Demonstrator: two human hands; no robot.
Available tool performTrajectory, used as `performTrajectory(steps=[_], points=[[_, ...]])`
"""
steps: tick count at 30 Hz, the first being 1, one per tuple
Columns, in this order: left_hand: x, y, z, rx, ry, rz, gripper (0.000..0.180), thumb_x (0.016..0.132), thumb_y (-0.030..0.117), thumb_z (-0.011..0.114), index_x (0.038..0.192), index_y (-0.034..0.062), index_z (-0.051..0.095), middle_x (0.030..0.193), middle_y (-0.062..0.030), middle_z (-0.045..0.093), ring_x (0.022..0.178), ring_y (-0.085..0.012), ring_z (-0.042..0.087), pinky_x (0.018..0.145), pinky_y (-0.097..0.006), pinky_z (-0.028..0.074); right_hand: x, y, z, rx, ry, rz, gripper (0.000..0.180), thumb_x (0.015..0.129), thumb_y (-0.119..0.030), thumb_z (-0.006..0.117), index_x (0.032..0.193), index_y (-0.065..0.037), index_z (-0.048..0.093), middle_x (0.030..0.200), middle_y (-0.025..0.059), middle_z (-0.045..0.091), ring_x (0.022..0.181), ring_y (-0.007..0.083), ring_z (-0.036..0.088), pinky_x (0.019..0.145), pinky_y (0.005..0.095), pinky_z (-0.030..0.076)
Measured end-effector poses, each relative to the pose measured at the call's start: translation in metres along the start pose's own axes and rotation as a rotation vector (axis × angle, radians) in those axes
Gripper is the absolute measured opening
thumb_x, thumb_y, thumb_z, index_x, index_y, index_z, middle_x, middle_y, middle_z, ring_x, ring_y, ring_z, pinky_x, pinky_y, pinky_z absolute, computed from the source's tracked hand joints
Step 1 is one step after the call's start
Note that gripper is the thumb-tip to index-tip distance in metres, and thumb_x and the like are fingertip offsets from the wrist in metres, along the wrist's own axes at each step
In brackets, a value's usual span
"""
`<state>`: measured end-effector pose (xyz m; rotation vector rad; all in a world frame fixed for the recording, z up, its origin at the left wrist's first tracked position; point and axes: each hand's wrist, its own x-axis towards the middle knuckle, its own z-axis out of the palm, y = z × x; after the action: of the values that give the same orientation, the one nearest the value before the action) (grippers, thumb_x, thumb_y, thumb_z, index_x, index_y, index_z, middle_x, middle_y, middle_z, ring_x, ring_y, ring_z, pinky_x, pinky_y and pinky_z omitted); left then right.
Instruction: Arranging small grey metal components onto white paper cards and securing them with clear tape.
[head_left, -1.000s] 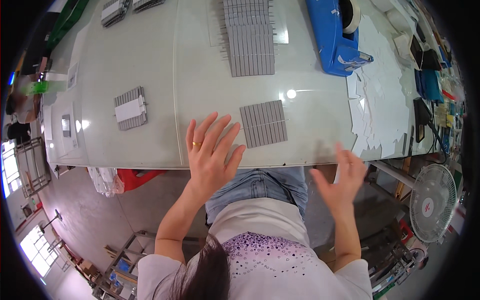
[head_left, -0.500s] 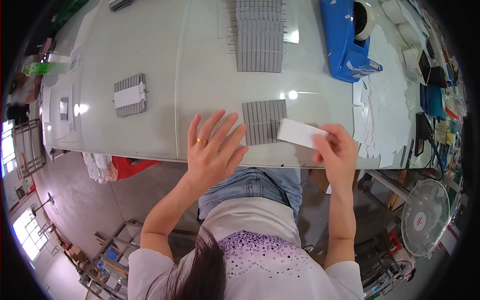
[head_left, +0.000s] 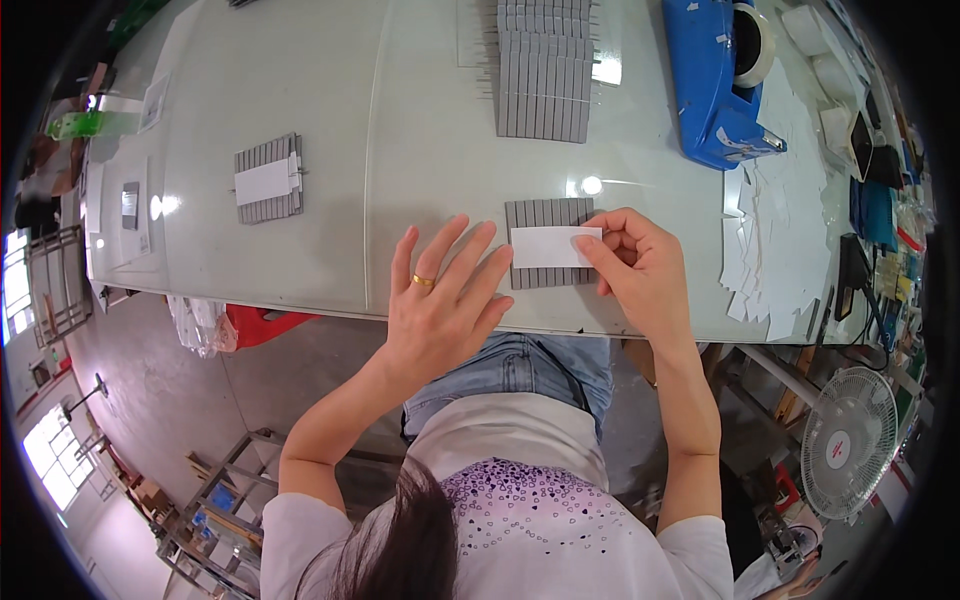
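A white paper strip (head_left: 548,248) lies across a row of grey flat bars (head_left: 548,212) near the table's front edge. My right hand (head_left: 637,268) pinches the strip's right end between thumb and fingers. Just left of the bars, my left hand (head_left: 448,290) is spread open with a ring on one finger, its fingertips beside the strip's left end; it holds nothing. Farther left sits a stack of similar grey bars (head_left: 267,212) with a white paper strip (head_left: 265,184) across it. A longer overlapping pile of grey bars (head_left: 543,90) lies at the far middle.
A blue tape dispenser (head_left: 700,90) with a roll of tape (head_left: 755,45) stands at the far right. Beside it, many white paper strips (head_left: 775,240) are spread on the table (head_left: 330,110). A white fan (head_left: 850,440) is below right; a red stool (head_left: 265,325) is below the left front edge.
My right hand has moved left, bringing the paper strip from a slant at the bars' right side to level across them. My left hand stays spread beside the bars.
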<state>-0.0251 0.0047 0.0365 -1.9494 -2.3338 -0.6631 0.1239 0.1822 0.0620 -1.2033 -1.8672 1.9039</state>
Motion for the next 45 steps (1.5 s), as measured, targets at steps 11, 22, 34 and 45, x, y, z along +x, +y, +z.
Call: performTrajectory(steps=[11, 22, 34, 45], points=[[-0.001, 0.008, -0.006, 0.110, -0.083, 0.045, 0.051, 0.081, 0.032, 0.071, 0.127, 0.0115, 0.063, 0.139, -0.0071, 0.053, 0.134, -0.0297, 0.043, 0.111, -0.056, 0.027, 0.000, 0.002, 0.001, -0.058, 0.008, -0.017, 0.012, 0.089, -0.008, 0.069, 0.097, 0.000, 0.066, 0.069, -0.0014, 0.060, 0.051, 0.0018, 0.046, 0.047, 0.0183, 0.035], [-0.015, 0.006, 0.007, 0.174, 0.010, 0.069, 0.046, 0.086, 0.033, 0.067, 0.129, 0.0174, 0.063, 0.143, -0.0082, 0.049, 0.135, -0.0334, 0.041, 0.111, -0.055, 0.026, -0.018, 0.030, -0.012, -0.704, 0.253, -0.870, 0.019, 0.075, -0.001, 0.073, 0.091, -0.009, 0.071, 0.076, 0.0018, 0.055, 0.064, 0.0176, 0.053, 0.053, 0.0300, 0.041], [-0.010, 0.044, 0.028, -0.041, 0.118, 0.028, 0.034, 0.082, 0.026, 0.070, 0.115, 0.0175, 0.070, 0.140, -0.0019, 0.054, 0.133, -0.0280, 0.044, 0.113, -0.049, 0.028, -0.031, 0.047, 0.000, -0.890, 0.240, -0.986, 0.029, 0.063, -0.014, 0.079, 0.091, -0.018, 0.074, 0.087, -0.0026, 0.053, 0.080, 0.0208, 0.051, 0.072, 0.0348, 0.038], [-0.011, 0.041, 0.028, -0.039, 0.095, 0.068, 0.033, 0.084, 0.023, 0.068, 0.116, 0.0174, 0.071, 0.140, -0.0072, 0.053, 0.135, -0.0320, 0.041, 0.112, -0.048, 0.028, -0.031, 0.044, -0.001, -0.886, 0.243, -0.995, 0.021, 0.067, -0.014, 0.075, 0.088, -0.018, 0.073, 0.081, -0.0051, 0.052, 0.078, 0.0162, 0.051, 0.071, 0.0323, 0.039]])
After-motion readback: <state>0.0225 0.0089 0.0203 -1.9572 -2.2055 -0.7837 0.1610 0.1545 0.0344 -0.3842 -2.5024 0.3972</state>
